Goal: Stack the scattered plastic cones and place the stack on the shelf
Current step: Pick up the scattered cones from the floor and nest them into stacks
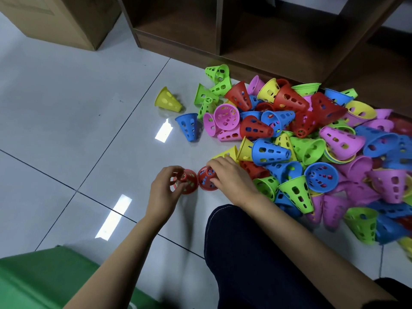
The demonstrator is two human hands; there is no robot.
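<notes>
— Both hands are low over the floor point(66, 112): the left hand point(166, 189) pinches the narrow top of one red cone point(188, 182), and the right hand point(230, 175) curls round a second red cone point(206, 180) just beside it.
— Is there a stack yet?
— None that I can see. Those two look ready to be nested, so I judge it barely begun. The pile of cones point(312, 139) lies loose, many colours, on the floor against the shelf point(278, 52), and no stack stands on that shelf.
</notes>
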